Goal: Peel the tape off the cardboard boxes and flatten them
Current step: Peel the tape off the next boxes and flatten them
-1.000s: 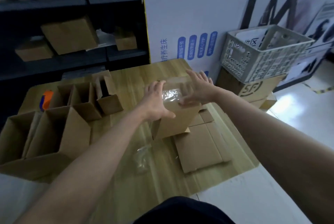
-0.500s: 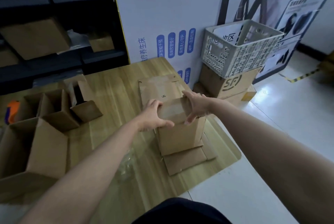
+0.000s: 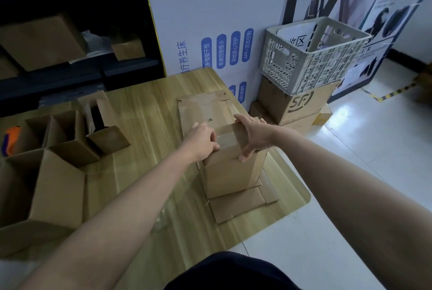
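A small brown cardboard box [image 3: 230,170] stands upright on a stack of flattened cardboard [image 3: 240,204] near the table's right edge. Clear tape [image 3: 228,136] runs across its closed top. My left hand [image 3: 201,141] rests curled on the top's left side, fingertips at the tape. My right hand [image 3: 253,134] grips the top's right edge, thumb down on the front face. More flattened cardboard [image 3: 205,108] lies behind the box.
Several open-topped boxes [image 3: 58,172] stand at the left of the wooden table [image 3: 145,107], with an orange-and-blue tool [image 3: 10,136] beyond them. A clear tape scrap [image 3: 163,218] lies near the front. A grey crate [image 3: 313,53] sits on an SF carton [image 3: 297,102] on the floor to the right.
The box's top, which faced the camera, now stands level, with the box upright on the flat cardboard. Both hands stayed on the top. The view swung right.
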Demonstrator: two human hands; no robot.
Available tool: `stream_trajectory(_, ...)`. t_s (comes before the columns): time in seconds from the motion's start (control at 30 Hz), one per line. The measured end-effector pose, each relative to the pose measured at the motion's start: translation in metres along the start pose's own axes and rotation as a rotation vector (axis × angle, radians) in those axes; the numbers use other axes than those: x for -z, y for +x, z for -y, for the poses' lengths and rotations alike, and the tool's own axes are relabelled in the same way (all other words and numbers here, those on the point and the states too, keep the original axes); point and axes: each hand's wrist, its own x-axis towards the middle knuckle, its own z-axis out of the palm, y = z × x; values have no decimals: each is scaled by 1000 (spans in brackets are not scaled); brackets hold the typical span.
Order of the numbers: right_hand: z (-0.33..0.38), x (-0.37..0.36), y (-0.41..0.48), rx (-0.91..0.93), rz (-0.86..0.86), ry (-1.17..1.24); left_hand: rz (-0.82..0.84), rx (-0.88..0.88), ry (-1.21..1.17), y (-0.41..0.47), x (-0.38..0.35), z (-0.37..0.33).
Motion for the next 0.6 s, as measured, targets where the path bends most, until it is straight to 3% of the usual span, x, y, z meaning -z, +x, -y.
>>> stream_trajectory(0.6,-1,-6,-7,9,-4,-43,0,2,-101,-7,-8,-2)
